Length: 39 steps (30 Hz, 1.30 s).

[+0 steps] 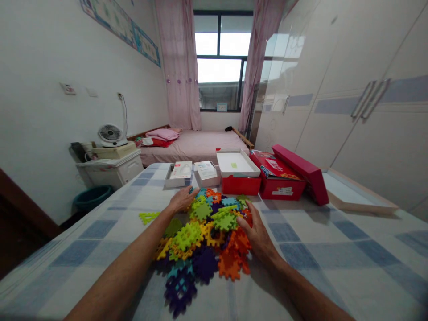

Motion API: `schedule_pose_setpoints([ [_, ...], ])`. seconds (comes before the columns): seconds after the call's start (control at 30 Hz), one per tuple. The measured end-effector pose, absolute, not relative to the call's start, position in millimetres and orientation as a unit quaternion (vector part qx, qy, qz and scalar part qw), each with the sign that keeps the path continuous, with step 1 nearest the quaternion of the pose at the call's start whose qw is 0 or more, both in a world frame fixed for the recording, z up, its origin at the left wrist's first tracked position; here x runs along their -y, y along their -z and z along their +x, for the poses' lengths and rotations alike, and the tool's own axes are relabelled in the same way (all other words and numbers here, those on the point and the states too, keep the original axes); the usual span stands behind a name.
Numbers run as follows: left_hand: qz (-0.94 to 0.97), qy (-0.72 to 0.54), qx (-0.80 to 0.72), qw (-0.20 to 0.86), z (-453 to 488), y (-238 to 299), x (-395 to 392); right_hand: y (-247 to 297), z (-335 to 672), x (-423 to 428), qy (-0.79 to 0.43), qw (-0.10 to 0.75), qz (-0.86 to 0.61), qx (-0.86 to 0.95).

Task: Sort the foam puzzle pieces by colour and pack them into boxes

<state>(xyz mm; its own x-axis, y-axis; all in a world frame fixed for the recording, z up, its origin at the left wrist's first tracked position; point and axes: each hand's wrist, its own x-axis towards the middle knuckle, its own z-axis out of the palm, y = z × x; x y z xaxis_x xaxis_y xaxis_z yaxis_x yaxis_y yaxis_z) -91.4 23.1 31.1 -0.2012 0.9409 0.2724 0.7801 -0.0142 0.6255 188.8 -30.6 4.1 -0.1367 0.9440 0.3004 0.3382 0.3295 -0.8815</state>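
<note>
Gear pile (187, 236) lies between your hands, long axis near-far. Left hand (182, 199) at its far-left edge; can't tell finger spread. Right hand (257, 229) at right edge, thumb wide of fingers; lime gear (224, 220) just left of thumb, right hand nearer.

No wording, brand or number legible. Toward the far edge of the surface (317, 249), just blurred print: a white label (282, 191) on the front of the red cardboard box (298, 189), pale characters on its top, small markings on the leftmost white carton (182, 170).
</note>
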Motion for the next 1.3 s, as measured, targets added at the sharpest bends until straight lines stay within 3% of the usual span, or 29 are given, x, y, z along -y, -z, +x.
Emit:
schedule_pose_setpoints([
  [0.27,0.682,-0.349,-0.625,0.151,-43,-47,-16,11,188,22,-0.371,0.484,-0.473,0.636],
  [0.43,0.750,-0.387,-0.527,0.098,-30,-72,5,-7,202,25,-0.331,0.425,-0.506,0.674],
  [0.53,0.704,-0.359,-0.613,0.020,-76,-70,22,-22,243,27,-0.216,0.378,-0.500,0.749],
  [0.67,0.575,-0.199,-0.789,-0.083,-176,-35,57,-13,317,21,-0.055,0.256,-0.548,0.795],
  [0.83,0.475,-0.104,-0.872,-0.053,-256,8,96,25,364,20,0.033,0.146,-0.616,0.774],
  [0.97,0.467,-0.069,-0.881,-0.028,-267,10,101,34,363,26,0.075,0.090,-0.613,0.781],
  [1.13,0.456,-0.046,-0.889,-0.012,-259,-1,101,15,350,33,0.059,0.123,-0.584,0.800],
  [1.23,0.455,-0.051,-0.888,-0.053,-239,-7,102,-13,310,61,0.055,0.193,-0.447,0.872],
  [1.3,0.468,-0.066,-0.877,-0.084,-219,-9,99,-33,267,89,0.039,0.197,-0.327,0.924],
])
